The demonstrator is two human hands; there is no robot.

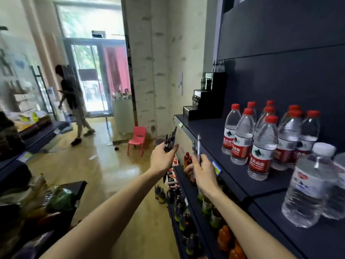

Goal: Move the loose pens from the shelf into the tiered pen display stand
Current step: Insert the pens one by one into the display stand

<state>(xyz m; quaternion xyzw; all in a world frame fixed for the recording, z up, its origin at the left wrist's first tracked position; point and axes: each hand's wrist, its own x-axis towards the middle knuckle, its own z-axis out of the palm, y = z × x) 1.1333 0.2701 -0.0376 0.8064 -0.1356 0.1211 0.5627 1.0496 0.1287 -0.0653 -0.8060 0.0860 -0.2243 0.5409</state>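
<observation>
Left hand (162,159) grips several pens (169,140); right hand (203,171) pinches 1 pen (198,146).

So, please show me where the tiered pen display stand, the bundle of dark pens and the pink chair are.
tiered pen display stand (202,99): head view, on its black stepped side.
bundle of dark pens (170,140): head view, on the barrels above the left hand (162,159).
pink chair (139,134): head view, on its backrest.

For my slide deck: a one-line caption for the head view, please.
Left hand grips a pen bundle, right hand holds pens, short of the stand.
</observation>
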